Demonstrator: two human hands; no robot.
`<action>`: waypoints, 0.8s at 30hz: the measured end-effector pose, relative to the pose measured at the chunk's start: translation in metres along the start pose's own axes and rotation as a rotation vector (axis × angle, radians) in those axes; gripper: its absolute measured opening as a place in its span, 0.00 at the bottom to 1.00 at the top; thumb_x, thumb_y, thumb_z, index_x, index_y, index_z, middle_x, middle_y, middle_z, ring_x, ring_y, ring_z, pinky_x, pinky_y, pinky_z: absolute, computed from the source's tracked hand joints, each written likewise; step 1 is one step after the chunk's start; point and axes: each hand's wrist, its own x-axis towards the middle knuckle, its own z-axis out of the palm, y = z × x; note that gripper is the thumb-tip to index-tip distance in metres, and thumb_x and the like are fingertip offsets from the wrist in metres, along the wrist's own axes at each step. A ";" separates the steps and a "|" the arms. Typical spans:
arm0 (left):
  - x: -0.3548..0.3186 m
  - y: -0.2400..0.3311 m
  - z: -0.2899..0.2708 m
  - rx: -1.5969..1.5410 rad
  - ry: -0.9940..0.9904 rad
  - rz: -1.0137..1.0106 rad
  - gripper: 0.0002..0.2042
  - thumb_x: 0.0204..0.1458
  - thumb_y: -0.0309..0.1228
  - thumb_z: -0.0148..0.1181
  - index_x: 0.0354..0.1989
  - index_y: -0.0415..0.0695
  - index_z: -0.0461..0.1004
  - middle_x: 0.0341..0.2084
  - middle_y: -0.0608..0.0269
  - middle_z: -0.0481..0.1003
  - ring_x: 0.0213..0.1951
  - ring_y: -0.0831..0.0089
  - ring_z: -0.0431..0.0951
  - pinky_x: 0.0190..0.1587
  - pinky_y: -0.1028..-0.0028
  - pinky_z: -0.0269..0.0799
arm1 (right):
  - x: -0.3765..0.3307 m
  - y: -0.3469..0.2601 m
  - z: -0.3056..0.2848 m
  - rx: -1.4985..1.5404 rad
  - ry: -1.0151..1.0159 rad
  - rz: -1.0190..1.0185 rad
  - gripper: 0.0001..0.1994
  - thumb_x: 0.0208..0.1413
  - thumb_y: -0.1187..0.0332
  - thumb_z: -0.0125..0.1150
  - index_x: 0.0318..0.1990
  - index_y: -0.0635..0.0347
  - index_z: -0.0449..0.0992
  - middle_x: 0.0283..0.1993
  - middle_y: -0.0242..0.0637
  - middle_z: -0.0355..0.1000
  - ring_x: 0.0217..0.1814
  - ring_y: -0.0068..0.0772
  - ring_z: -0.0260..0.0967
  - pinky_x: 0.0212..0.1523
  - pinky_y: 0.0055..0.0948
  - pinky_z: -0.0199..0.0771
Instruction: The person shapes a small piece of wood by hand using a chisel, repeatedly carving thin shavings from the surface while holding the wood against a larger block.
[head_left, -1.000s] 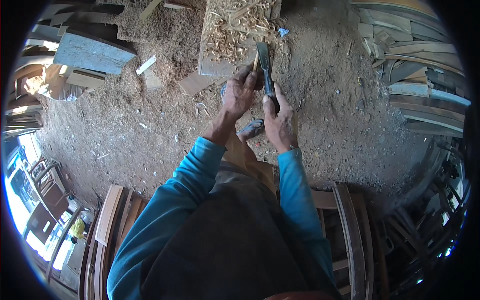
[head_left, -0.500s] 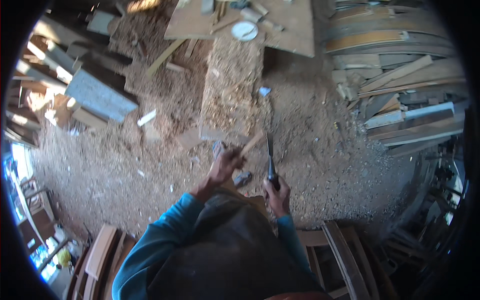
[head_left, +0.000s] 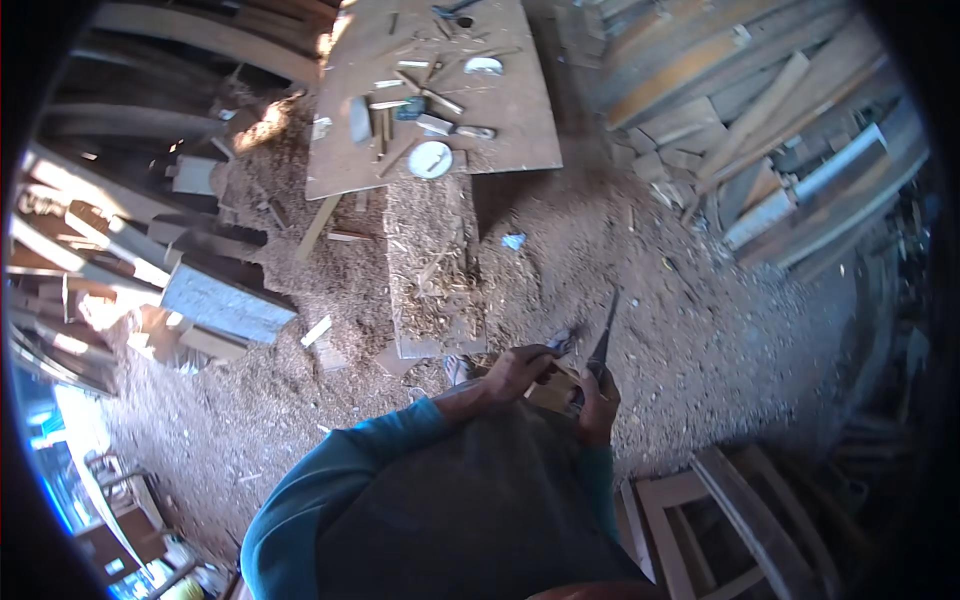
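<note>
My left hand (head_left: 515,372) grips a small light wooden piece (head_left: 553,385) held close in front of my body. My right hand (head_left: 598,400) is closed around the handle of a long dark blade (head_left: 604,335) that points up and away from me, just right of the wooden piece. Both arms wear blue sleeves (head_left: 340,480). Below the hands, the floor is covered with sawdust and shavings.
A low plank block (head_left: 432,270) heaped with shavings lies ahead. Beyond it a wooden worktable (head_left: 500,110) carries tools and a round white object (head_left: 430,159). Stacked planks (head_left: 760,150) fill the right, boards (head_left: 215,300) the left, a wooden chair frame (head_left: 720,500) lower right.
The view has tilted up, showing the worktable beyond the block. Both hands have drawn nearer my body, still holding the wooden piece and the blade.
</note>
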 end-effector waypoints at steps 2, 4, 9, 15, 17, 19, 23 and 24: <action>0.026 0.006 0.013 0.040 0.109 -0.023 0.16 0.69 0.32 0.51 0.57 0.36 0.76 0.38 0.55 0.82 0.38 0.71 0.82 0.44 0.69 0.79 | 0.019 -0.015 0.005 -0.088 -0.049 -0.102 0.07 0.67 0.66 0.58 0.44 0.60 0.75 0.31 0.26 0.71 0.26 0.17 0.67 0.26 0.22 0.68; 0.048 0.025 0.023 0.102 0.169 0.000 0.14 0.68 0.31 0.51 0.55 0.36 0.76 0.38 0.53 0.82 0.39 0.69 0.83 0.44 0.69 0.80 | 0.048 -0.029 0.002 -0.130 -0.046 -0.242 0.08 0.68 0.65 0.57 0.44 0.60 0.75 0.30 0.25 0.70 0.25 0.17 0.65 0.26 0.22 0.67; 0.109 0.063 0.044 0.595 0.336 0.373 0.15 0.62 0.27 0.56 0.56 0.38 0.74 0.31 0.54 0.81 0.34 0.62 0.84 0.42 0.66 0.81 | 0.123 -0.094 -0.015 -0.097 -0.214 -0.118 0.07 0.68 0.65 0.57 0.42 0.58 0.73 0.29 0.26 0.66 0.24 0.17 0.63 0.24 0.24 0.64; 0.154 0.092 0.067 0.855 0.573 0.725 0.22 0.62 0.28 0.56 0.64 0.41 0.68 0.40 0.47 0.78 0.41 0.50 0.82 0.48 0.57 0.79 | 0.201 -0.164 -0.031 -0.375 -0.514 -0.162 0.06 0.67 0.69 0.60 0.44 0.61 0.72 0.31 0.28 0.69 0.25 0.16 0.64 0.27 0.24 0.67; 0.155 0.103 0.079 0.672 0.344 0.442 0.23 0.61 0.28 0.58 0.65 0.41 0.68 0.46 0.46 0.76 0.47 0.49 0.80 0.52 0.56 0.77 | 0.217 -0.171 -0.032 -0.428 -0.589 -0.163 0.08 0.66 0.68 0.62 0.45 0.61 0.72 0.31 0.27 0.69 0.26 0.16 0.65 0.27 0.23 0.68; 0.162 0.099 0.086 0.476 0.232 0.307 0.21 0.58 0.27 0.61 0.61 0.42 0.71 0.50 0.49 0.75 0.49 0.48 0.77 0.54 0.55 0.74 | 0.230 -0.179 -0.025 -0.427 -0.681 -0.166 0.11 0.65 0.67 0.64 0.48 0.62 0.73 0.31 0.27 0.69 0.26 0.16 0.66 0.27 0.22 0.68; 0.167 0.095 0.067 0.595 0.512 0.432 0.12 0.60 0.27 0.61 0.52 0.44 0.75 0.41 0.52 0.76 0.40 0.55 0.78 0.43 0.62 0.76 | 0.248 -0.184 -0.002 -0.335 -0.795 -0.160 0.15 0.63 0.65 0.68 0.49 0.64 0.73 0.31 0.27 0.70 0.26 0.17 0.67 0.27 0.23 0.69; 0.166 0.113 0.058 0.557 0.627 0.480 0.08 0.61 0.29 0.60 0.47 0.45 0.77 0.36 0.54 0.75 0.36 0.62 0.78 0.38 0.66 0.75 | 0.258 -0.185 -0.002 -0.337 -0.784 -0.139 0.15 0.63 0.65 0.68 0.49 0.64 0.73 0.31 0.27 0.69 0.26 0.17 0.67 0.27 0.23 0.69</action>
